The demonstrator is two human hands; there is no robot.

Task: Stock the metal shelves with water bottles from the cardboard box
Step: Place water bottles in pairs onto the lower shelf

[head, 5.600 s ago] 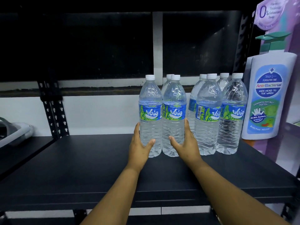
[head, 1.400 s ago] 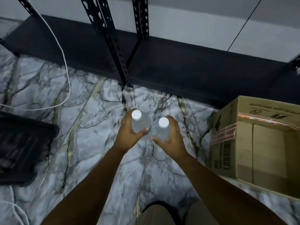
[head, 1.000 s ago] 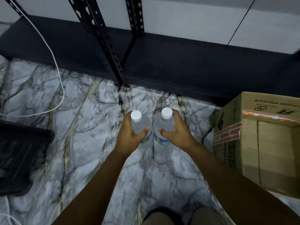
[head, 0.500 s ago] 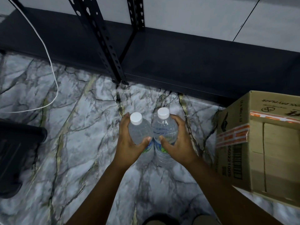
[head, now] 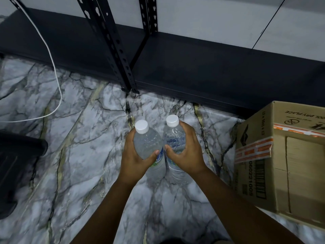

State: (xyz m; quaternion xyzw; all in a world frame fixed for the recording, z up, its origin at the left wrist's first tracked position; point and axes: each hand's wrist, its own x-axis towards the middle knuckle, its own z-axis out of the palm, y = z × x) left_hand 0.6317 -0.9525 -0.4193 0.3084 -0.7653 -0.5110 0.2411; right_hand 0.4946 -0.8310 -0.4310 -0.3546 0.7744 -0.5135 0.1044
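Observation:
I look down at the marble floor. My left hand [head: 136, 160] grips a clear water bottle [head: 146, 140] with a white cap. Right beside it, my right hand [head: 186, 154] grips a second water bottle [head: 174, 136]. Both bottles are upright and touch side to side above the floor. The open cardboard box [head: 281, 155] stands on the floor to the right of my hands. The black metal shelf's lowest board [head: 202, 67] runs across the view beyond the bottles.
A perforated black upright [head: 112, 46] of the shelf stands on the floor just beyond the bottles. A white cable [head: 52, 67] loops over the floor at the left. A dark object [head: 15, 169] sits at the left edge.
Since the earliest frame, my hands left the shelved bottles and now hold two new bottles over the floor. In the last second both bottles rose slightly toward the camera, side by side.

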